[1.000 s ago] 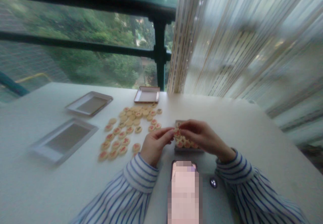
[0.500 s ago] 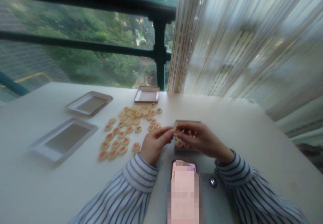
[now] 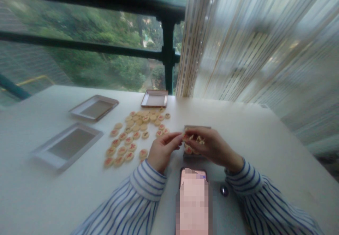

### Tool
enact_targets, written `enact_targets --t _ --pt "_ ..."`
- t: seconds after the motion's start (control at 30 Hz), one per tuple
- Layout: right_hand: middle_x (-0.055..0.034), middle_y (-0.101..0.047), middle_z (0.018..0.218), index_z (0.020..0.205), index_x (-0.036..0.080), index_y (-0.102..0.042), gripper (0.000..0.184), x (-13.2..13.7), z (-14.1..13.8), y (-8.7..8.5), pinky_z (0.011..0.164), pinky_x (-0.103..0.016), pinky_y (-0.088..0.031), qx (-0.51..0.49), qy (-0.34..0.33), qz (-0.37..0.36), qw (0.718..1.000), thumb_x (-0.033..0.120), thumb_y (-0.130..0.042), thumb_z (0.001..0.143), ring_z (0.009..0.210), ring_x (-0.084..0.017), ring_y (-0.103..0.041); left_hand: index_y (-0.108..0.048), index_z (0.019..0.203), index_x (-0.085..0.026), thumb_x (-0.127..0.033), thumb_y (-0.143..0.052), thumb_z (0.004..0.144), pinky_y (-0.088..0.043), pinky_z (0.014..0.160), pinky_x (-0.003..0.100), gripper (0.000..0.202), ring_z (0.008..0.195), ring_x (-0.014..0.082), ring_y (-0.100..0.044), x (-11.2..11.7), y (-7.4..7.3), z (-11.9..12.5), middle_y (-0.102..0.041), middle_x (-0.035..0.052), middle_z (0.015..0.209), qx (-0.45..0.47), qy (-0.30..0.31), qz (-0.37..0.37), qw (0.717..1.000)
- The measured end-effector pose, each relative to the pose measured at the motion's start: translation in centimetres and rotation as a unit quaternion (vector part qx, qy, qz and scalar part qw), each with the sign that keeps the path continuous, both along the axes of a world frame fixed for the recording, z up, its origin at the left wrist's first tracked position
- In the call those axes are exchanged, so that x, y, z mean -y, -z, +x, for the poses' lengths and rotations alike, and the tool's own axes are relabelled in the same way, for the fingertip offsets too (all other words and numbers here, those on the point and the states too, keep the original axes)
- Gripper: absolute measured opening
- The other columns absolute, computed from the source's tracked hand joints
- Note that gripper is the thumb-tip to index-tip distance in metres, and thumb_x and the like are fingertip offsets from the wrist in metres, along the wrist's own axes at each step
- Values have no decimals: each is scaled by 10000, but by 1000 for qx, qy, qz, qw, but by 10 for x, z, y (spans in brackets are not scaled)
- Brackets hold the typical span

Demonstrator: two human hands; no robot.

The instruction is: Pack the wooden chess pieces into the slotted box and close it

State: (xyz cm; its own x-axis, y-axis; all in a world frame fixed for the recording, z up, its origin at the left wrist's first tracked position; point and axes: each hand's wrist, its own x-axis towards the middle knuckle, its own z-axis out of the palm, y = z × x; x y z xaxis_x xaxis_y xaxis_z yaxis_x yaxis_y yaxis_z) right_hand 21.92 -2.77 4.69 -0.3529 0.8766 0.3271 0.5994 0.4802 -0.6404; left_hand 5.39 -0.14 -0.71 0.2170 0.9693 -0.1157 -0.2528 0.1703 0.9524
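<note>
Both my hands meet over a small grey box [image 3: 197, 127] that holds round wooden game pieces with red marks. My left hand [image 3: 162, 151] pinches one round piece [image 3: 185, 137] at the box's left edge, thumb and forefinger closed on it. My right hand [image 3: 210, 146] arches over the box with its fingers curled down onto the pieces inside. Several more round pieces [image 3: 132, 136] lie spread on the white table [image 3: 265, 150] to the left of my hands.
Two flat white trays lie at the left, one nearer [image 3: 66, 146] and one farther [image 3: 94, 108]. A small box lid [image 3: 154, 99] sits by the window. A phone [image 3: 193, 199] lies near me. A small round metal object [image 3: 224, 190] is beside it. Curtains hang at right.
My hands have stayed over the box; the right hand has lowered and curled further over the pieces. The view has shifted very slightly.
</note>
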Motion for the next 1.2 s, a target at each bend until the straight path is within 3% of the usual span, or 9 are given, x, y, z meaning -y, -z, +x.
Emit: enact_targets --t 0.47,0.7,0.87,1.2 --pt "-16 -668 812 910 186 -630 139 -1 3 0 668 -220 -431 36 -1 12 999 266 -544 837 708 -113 -587 -707 861 -145 -364 -699 646 -477 589 225 306 656 129 -596 1 -4 0 -687 57 734 -57 -4 35 998" --pt "-25 -671 831 919 190 -631 145 -3 9 -2 661 -214 -425 65 9 5 998 256 -524 846 707 -113 -585 -695 882 -151 -426 -650 689 -490 630 269 340 728 176 -627 -3 5 -3 -708 81 798 -150 -54 96 983" --pt "-19 -658 788 902 199 -640 138 -7 14 3 628 -214 -397 126 29 -2 992 246 -532 830 681 -114 -563 -688 905 -161 -440 -621 715 -487 681 287 344 781 191 -638 -5 12 -5 -710 86 830 -184 -58 118 974" --pt "-41 -655 824 856 194 -665 157 -12 18 14 671 -229 -377 196 24 -1 980 271 -531 832 737 -127 -565 -681 915 -157 -427 -601 735 -488 698 299 335 780 192 -641 -3 12 -4 -710 90 837 -196 -56 132 970"
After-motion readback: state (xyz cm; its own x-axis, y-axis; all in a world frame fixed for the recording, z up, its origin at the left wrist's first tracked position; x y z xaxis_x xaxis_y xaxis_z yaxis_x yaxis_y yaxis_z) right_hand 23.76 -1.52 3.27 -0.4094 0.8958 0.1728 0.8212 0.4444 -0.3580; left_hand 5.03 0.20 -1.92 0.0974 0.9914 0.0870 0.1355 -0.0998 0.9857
